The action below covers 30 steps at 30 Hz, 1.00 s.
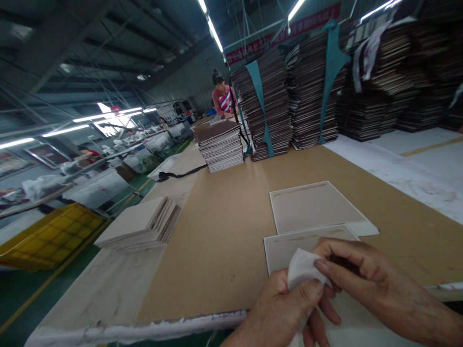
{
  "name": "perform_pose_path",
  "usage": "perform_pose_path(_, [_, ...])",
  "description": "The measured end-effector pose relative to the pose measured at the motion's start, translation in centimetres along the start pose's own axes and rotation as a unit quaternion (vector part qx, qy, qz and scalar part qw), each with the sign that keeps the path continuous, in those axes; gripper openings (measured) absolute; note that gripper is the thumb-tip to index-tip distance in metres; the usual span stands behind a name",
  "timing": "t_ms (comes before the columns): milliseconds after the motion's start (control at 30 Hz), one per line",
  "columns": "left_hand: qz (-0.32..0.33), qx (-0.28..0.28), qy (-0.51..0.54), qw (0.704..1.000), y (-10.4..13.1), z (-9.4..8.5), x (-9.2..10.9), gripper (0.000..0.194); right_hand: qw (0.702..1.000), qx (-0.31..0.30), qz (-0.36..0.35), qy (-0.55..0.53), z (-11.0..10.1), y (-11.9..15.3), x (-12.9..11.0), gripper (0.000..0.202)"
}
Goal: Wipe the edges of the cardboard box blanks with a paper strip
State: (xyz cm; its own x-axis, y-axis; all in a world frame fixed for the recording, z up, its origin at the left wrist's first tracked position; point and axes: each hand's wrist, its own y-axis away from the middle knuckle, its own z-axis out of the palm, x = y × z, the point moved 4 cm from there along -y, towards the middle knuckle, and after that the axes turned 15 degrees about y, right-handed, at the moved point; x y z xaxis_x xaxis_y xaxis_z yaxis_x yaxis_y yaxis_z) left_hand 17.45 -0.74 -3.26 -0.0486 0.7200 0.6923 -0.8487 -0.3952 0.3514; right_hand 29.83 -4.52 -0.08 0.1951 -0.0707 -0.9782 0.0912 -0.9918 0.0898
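Both hands are close together at the lower right, above the near table edge. My left hand point(285, 306) is closed, its thumb pressing on a thin, soft white sheet point(303, 267); I cannot tell if it is paper or cloth. My right hand point(358, 274) pinches the same sheet's right side between thumb and fingers. The sheet's lower part is hidden behind the hands. Just beyond them lies a pale flat panel point(284, 250), partly covered by the hands. A second pale panel point(311, 205), with a brownish streak along its far edge, lies behind it.
A stack of pale boards point(133, 224) sits at the table's left. Farther back are a lower dark-topped stack point(220, 140) and tall strapped stacks point(267, 106). A black strap point(181, 173) lies on the tabletop point(213, 231). Another person point(224, 99) stands behind; a yellow bin point(54, 236) is at left.
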Motion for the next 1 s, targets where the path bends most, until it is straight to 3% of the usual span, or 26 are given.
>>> perform_pose_path(167, [0.024,0.051,-0.029,0.998,0.0,-0.7,0.1,0.055,1.000,-0.008,-0.005,0.004,-0.7,-0.2,0.6,0.038])
perform_pose_path(300, [0.033,0.099,-0.036,0.994,0.2,-1.1,0.3,0.057,0.999,0.038,0.008,0.034,-1.7,-0.2,1.4,0.039])
perform_pose_path(500, [0.020,0.122,-0.056,0.991,-0.1,-1.0,0.0,0.053,0.989,0.090,0.019,0.117,-2.3,0.0,1.9,0.050])
perform_pose_path(633, [0.024,0.152,-0.046,0.987,0.1,-2.0,0.2,0.051,0.980,0.131,0.029,0.150,-3.5,0.6,2.3,0.051])
perform_pose_path(833, [0.028,0.177,-0.067,0.982,0.8,-3.5,0.7,0.053,0.988,0.108,0.091,0.065,-4.3,1.2,3.8,0.047])
perform_pose_path(900, [0.027,0.170,-0.071,0.983,0.8,-3.3,0.8,0.048,0.991,0.091,0.090,0.048,-4.0,1.0,3.6,0.048])
perform_pose_path(1000, [-0.004,0.089,-0.022,0.996,0.7,-2.3,0.3,0.051,0.992,0.079,0.080,0.048,-3.6,0.6,3.0,0.052])
